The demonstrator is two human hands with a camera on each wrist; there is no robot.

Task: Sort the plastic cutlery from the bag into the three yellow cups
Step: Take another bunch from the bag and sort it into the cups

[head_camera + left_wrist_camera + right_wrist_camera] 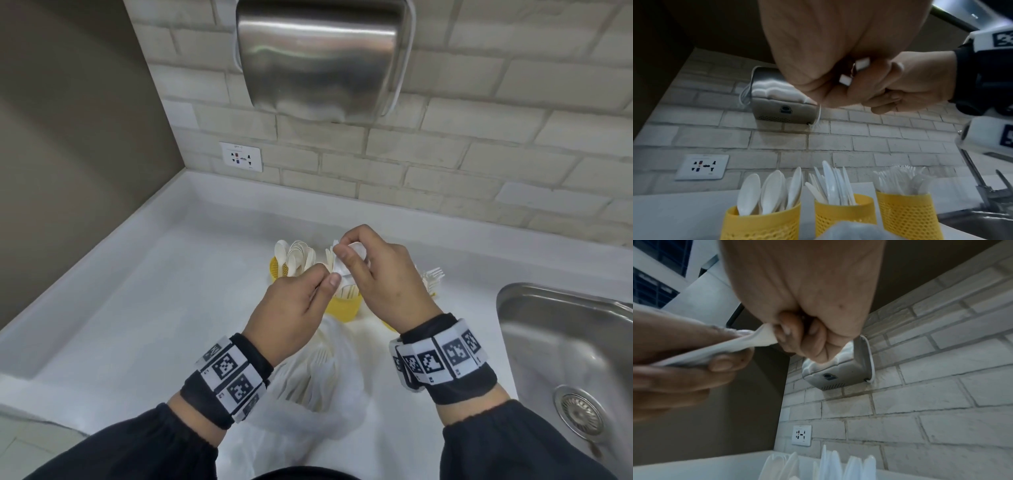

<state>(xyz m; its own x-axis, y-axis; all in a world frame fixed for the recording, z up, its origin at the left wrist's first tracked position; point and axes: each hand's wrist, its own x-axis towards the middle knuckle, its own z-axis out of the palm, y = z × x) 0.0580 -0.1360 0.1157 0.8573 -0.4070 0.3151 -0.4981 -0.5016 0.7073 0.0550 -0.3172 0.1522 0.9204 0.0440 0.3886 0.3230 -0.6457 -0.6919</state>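
Three yellow cups [840, 216] stand in a row holding spoons [768, 191], knives [830, 183] and forks [900, 180]. Both hands, left hand [291, 308] and right hand [380, 274], pinch white cutlery [748, 344] above them. More lies in the bag [318, 387].
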